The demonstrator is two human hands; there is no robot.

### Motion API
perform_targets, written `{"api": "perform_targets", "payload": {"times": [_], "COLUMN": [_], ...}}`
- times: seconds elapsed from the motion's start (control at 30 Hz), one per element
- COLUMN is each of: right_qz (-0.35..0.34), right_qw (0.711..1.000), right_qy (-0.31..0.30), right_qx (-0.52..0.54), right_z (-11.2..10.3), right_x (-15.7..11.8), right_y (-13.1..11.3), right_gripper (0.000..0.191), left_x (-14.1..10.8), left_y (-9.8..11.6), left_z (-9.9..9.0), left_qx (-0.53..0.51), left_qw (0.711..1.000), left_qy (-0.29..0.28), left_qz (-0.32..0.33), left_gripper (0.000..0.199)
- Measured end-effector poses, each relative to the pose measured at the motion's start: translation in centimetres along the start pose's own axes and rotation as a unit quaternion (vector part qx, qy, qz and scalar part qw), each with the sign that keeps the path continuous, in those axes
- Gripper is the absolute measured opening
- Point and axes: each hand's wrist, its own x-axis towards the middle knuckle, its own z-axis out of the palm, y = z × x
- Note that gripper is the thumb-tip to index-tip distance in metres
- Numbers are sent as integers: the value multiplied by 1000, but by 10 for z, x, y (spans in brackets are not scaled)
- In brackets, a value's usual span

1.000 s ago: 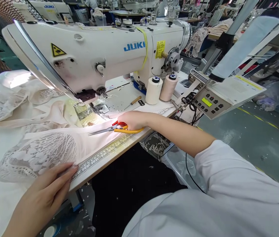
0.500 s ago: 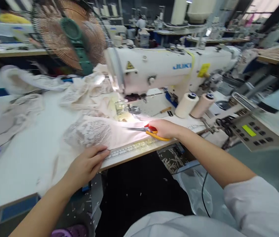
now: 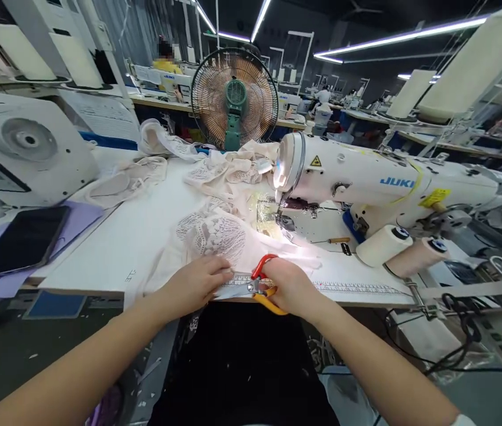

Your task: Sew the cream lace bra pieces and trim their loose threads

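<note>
One left hand point(image 3: 195, 284) resting on lace cloth point(image 3: 219, 238) near the front of the counter point(image 3: 113, 239), maybe to stop slipping; pinching or not, cannot tell. Right fingers point(image 3: 278, 275) closed round scissors point(image 3: 251, 287), likely to keep them steady.

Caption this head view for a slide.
Right hand holding scissors, left hand on a pale lace garment, near a sewing machine.

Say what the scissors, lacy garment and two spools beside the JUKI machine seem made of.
Scissors: probably steel blades, judging by their grey sheen; red and orange handles, perhaps plastic, given the solid colour.
Lacy garment: soft, pale fabric with openwork lace, shown by its folds and pattern; fibre unclear.
Cream spool and pinkish spool: apparently wound thread, suggested by their even, matte, tapered bodies.
</note>
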Motion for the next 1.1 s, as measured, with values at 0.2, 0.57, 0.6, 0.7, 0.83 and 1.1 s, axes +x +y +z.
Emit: {"api": "perform_targets", "payload": {"times": [0.2,0.57,0.6,0.7,0.83,1.1], "right_qz": [-129,-144,-144,-146,-142,-163], "right_qw": [991,989,989,988,989,981], "right_qy": [-27,-45,-45,-47,-29,-86], "right_qx": [9,8,7,-1,4,-56], "right_z": [14,23,23,23,24,21], "right_x": [11,6,6,7,8,13], "right_y": [-12,-8,-7,-8,-10,-18], "right_gripper": [7,7,7,5,4,17], "left_x": [-6,-11,-11,-12,-10,-24], "left_y": [4,2,2,1,2,1], "left_z": [2,10,10,10,9,7], "left_qx": [24,22,22,28,35,31], "left_qw": [1000,999,999,999,999,997], "left_qy": [1,33,35,35,29,53], "left_qz": [-9,-10,-11,-15,-8,-41], "left_gripper": [27,29,29,29,28,29]}}
